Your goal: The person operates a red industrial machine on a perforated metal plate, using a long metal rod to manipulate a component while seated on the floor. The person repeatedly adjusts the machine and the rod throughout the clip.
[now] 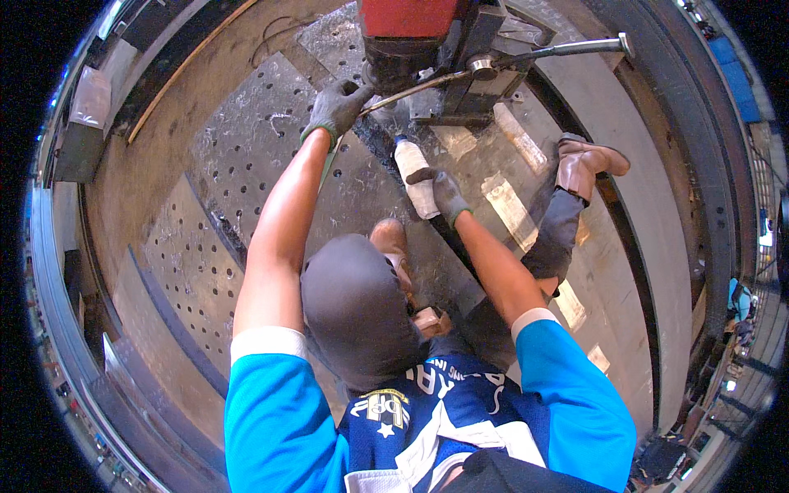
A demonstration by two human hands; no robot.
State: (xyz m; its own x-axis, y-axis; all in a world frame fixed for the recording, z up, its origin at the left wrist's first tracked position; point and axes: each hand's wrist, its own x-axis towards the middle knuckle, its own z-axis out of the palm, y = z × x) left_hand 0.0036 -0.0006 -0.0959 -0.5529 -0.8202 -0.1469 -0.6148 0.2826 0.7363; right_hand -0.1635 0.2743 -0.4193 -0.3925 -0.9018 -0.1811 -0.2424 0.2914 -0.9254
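My left hand (337,107), in a grey glove, is closed around the end of a metal feed lever (419,85). The lever runs to the hub of a red and dark drill press (411,37) that stands on a steel plate (246,148). In my right hand (446,193), also gloved, is a whitish plastic bottle (413,168) with a blue cap. It is tilted so its cap points toward the base of the drill. The drill's tip is hidden behind its dark lower body.
The steel plate is dotted with several rows of drilled holes and metal shavings. A second lever (575,48) sticks out to the right of the drill. My brown boots (588,160) (390,238) rest on the plate. Curved steel beams (657,164) ring the work area.
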